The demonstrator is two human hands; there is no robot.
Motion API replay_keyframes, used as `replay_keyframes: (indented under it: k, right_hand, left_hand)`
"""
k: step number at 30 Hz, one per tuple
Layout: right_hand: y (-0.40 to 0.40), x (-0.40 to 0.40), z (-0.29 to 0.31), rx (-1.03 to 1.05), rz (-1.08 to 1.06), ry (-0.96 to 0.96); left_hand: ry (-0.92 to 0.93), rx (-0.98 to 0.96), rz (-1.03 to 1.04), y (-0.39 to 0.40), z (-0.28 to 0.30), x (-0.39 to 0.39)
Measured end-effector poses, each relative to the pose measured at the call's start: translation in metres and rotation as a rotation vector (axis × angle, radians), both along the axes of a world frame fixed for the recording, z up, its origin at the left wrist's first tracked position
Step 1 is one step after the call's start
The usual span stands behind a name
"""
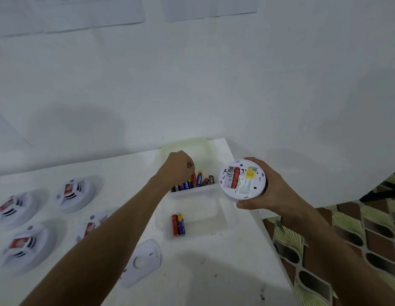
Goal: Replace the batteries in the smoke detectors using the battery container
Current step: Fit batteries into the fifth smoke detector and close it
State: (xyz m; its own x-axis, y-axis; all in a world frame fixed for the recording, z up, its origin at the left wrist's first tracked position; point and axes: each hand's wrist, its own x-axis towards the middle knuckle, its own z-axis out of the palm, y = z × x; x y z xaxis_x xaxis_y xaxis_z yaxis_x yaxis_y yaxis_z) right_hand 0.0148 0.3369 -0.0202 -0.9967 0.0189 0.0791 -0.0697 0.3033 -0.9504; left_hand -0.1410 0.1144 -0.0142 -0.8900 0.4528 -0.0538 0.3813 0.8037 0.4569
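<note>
Left forearm (117, 219) hides part of detector (90, 228)

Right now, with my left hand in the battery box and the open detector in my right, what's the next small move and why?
Probably lift out one battery: your left hand is pinching at the upright batteries in the container, while the detector in your right hand shows one red cell beside an apparently empty slot.

Four round white smoke detectors (26, 219) at left of white table (214, 272); clear plastic battery container (192, 188) right; flat lid (196, 221) before it, two batteries (178, 224) on it.
</note>
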Motion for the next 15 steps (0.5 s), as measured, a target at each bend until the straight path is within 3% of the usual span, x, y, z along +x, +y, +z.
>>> replay_keyframes:
  k: [6,11,15]
  right_hand:
    - [-0.005,-0.004,-0.004,-0.028,0.015,-0.011]
    - [-0.003,-0.006,-0.006,-0.019,0.017,-0.020]
    - [-0.002,-0.006,-0.007,-0.007,0.015,-0.025]
  left_hand:
    - [0.036,-0.198,-0.082,0.005,-0.021,-0.005]
    - [0.052,-0.162,-0.138,0.002,-0.018,-0.006]
    - [-0.085,-0.124,-0.241,0.001,-0.007,-0.006]
